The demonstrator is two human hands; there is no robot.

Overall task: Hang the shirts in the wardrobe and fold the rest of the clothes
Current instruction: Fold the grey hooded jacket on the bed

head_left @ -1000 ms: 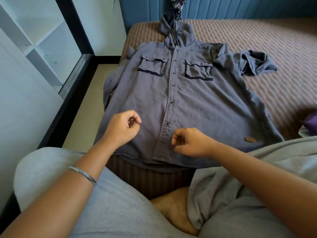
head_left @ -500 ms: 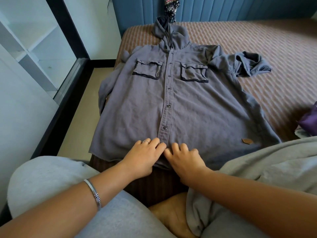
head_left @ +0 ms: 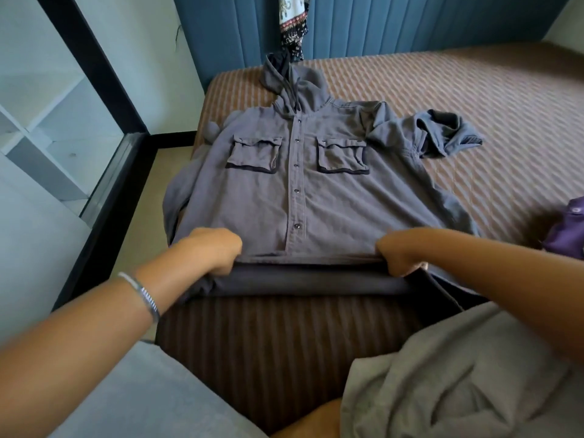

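Observation:
A grey hooded button shirt with two chest pockets lies front-up on the striped bed, hood toward the headboard. Its right sleeve is bunched up at the far right; the left sleeve hangs over the bed's left edge. My left hand grips the hem at its left corner. My right hand grips the hem at its right corner. Between them the hem is lifted off the bed, showing the dark underside.
A purple garment lies at the right edge of the bed. A patterned cloth hangs on the blue headboard. White shelves and a black frame stand on the left, beyond a strip of floor. My grey-clad knees fill the foreground.
My hands lay side by side at the middle of the hem; they have spread apart to its two corners, gripped it, and raised it off the bed.

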